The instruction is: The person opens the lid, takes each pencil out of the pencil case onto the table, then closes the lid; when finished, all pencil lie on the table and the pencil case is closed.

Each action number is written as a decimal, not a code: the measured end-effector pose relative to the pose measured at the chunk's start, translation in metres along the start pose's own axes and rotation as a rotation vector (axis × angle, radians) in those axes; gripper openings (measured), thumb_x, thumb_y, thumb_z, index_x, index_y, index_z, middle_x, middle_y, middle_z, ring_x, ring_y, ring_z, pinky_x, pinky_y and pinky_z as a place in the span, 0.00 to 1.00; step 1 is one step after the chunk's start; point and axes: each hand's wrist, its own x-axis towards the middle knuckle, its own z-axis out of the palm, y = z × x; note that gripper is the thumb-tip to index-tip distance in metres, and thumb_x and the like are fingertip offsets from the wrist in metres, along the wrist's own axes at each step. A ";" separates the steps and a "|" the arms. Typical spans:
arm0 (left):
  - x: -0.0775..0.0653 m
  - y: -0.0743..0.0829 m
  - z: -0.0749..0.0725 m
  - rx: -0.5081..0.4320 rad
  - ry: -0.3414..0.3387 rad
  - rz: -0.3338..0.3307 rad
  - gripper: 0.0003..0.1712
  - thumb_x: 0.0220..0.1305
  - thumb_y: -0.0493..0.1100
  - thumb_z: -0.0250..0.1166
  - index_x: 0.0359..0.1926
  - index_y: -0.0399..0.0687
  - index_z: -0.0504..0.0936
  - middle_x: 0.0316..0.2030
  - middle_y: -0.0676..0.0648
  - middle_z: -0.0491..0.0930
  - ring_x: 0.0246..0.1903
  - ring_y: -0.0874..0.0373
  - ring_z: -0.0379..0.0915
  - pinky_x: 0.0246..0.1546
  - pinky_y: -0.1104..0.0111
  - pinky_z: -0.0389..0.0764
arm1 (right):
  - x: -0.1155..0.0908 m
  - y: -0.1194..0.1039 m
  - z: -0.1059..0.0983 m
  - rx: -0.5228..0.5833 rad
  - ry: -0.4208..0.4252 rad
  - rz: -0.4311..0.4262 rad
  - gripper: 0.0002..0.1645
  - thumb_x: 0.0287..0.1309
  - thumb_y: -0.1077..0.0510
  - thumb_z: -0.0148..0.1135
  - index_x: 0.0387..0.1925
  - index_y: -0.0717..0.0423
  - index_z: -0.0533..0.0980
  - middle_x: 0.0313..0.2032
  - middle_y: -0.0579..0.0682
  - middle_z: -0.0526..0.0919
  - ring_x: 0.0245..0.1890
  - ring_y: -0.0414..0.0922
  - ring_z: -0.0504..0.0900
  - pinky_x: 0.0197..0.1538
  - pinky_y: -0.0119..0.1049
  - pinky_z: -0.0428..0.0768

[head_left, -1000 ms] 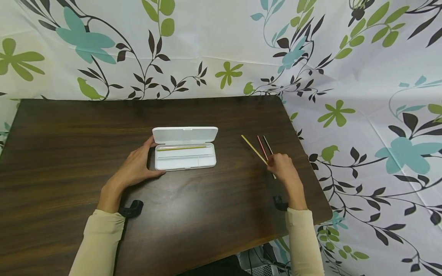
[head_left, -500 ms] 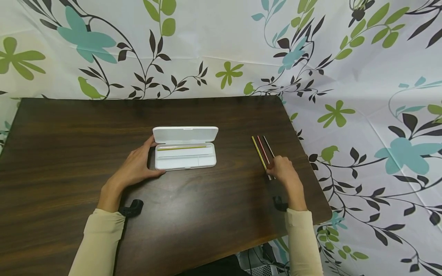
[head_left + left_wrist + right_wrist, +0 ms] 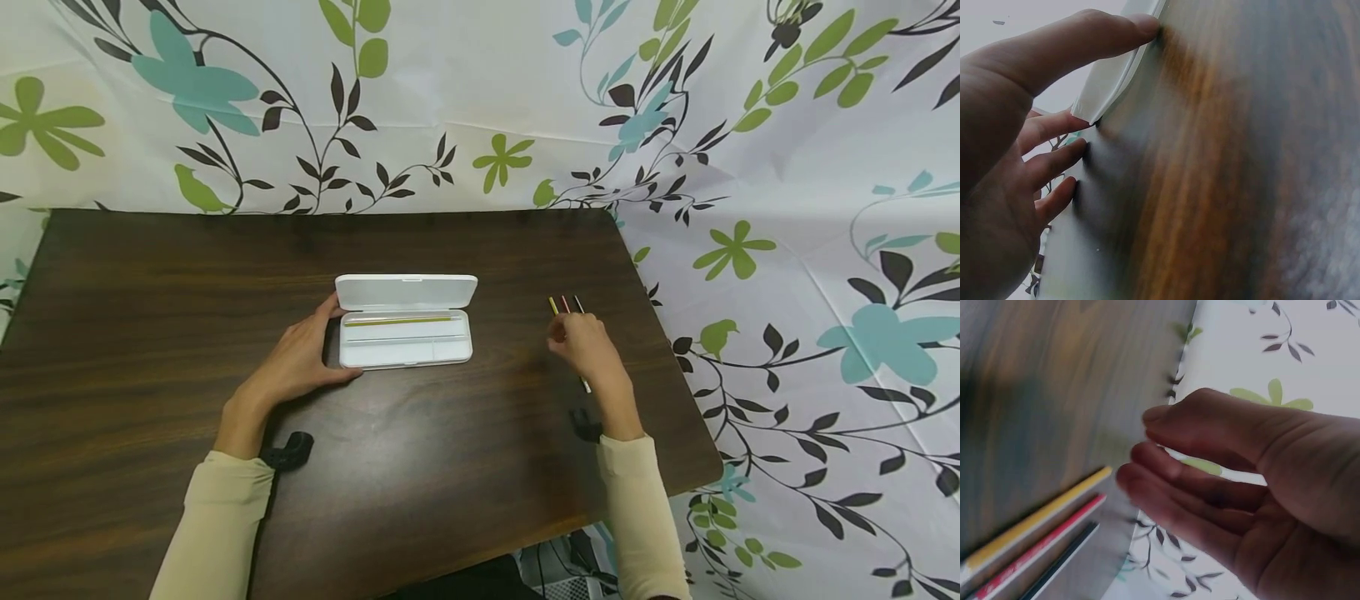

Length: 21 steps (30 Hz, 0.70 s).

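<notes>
Far left of the working area: left hand (image 3: 298, 346) is bracing the left end of an open, white, rectangular plastic case (image 3: 405, 353), fingers spreading straight, thumb touching the near-left corner, index finger meeting the lid side; not gripping, by the look of it. The case is sitting mid-worktop, its lid (image 3: 407, 291) standing up toward the far edge of the dark brown wood-grain worktop (image 3: 420, 467), its long axis running nearly parallel to that edge. Inside, a thin yellow pencil (image 3: 397, 321) is lying lengthwise in the far compartment.

Farther right, right hand (image 3: 588, 343) is hovering over the loose pencils, fingers loosely curving, a gap showing between thumb and fingertips, holding nothing visible. Under it, near the right edge, three slim pencils are lying side by side: yellow (image 3: 1041, 515), red (image 3: 1047, 544), black (image 3: 1063, 559). Far ends are pointing at the far edge, leaning slightly left, roughly following the right edge.

Key relation, as judged: the pencils are running crosswise to the case, which is lying leftward of the right hand, the nearer hand to them. Contact there: cannot tell.
</notes>
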 end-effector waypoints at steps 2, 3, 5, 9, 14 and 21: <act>0.000 0.001 0.000 -0.001 -0.001 0.000 0.74 0.39 0.48 0.84 0.77 0.42 0.41 0.63 0.35 0.68 0.62 0.34 0.62 0.56 0.39 0.58 | 0.005 -0.008 0.001 -0.018 0.019 -0.053 0.06 0.56 0.64 0.69 0.35 0.62 0.82 0.32 0.54 0.85 0.34 0.51 0.84 0.42 0.48 0.79; 0.000 0.001 0.000 -0.003 -0.001 -0.001 0.74 0.39 0.48 0.83 0.77 0.42 0.41 0.63 0.35 0.68 0.63 0.34 0.62 0.56 0.39 0.57 | 0.008 -0.013 0.002 -0.027 0.027 -0.084 0.06 0.56 0.64 0.69 0.36 0.62 0.82 0.32 0.53 0.85 0.34 0.50 0.83 0.42 0.47 0.79; 0.000 0.001 0.000 -0.002 -0.002 -0.001 0.74 0.39 0.48 0.83 0.77 0.42 0.41 0.63 0.35 0.69 0.62 0.34 0.62 0.56 0.39 0.58 | 0.013 -0.022 0.006 -0.050 0.047 -0.138 0.05 0.55 0.64 0.70 0.35 0.61 0.82 0.31 0.52 0.84 0.33 0.48 0.82 0.41 0.45 0.79; -0.001 0.000 -0.001 -0.002 -0.002 0.002 0.74 0.39 0.49 0.83 0.77 0.42 0.41 0.63 0.36 0.69 0.62 0.34 0.63 0.56 0.39 0.58 | 0.023 -0.041 0.017 -0.084 0.092 -0.271 0.06 0.53 0.65 0.71 0.34 0.61 0.82 0.31 0.51 0.81 0.32 0.47 0.81 0.38 0.41 0.78; -0.001 0.000 -0.002 -0.001 -0.002 0.005 0.74 0.39 0.49 0.83 0.77 0.41 0.41 0.63 0.35 0.69 0.62 0.34 0.62 0.55 0.39 0.58 | 0.036 -0.065 0.032 -0.095 0.119 -0.413 0.06 0.52 0.66 0.71 0.34 0.60 0.82 0.32 0.50 0.81 0.32 0.45 0.80 0.38 0.39 0.78; -0.001 0.000 -0.001 0.002 -0.007 -0.002 0.74 0.39 0.50 0.83 0.77 0.42 0.41 0.63 0.36 0.69 0.62 0.34 0.62 0.56 0.39 0.57 | 0.051 -0.090 0.043 -0.129 0.149 -0.536 0.07 0.52 0.69 0.69 0.35 0.62 0.81 0.33 0.52 0.81 0.33 0.48 0.80 0.37 0.40 0.78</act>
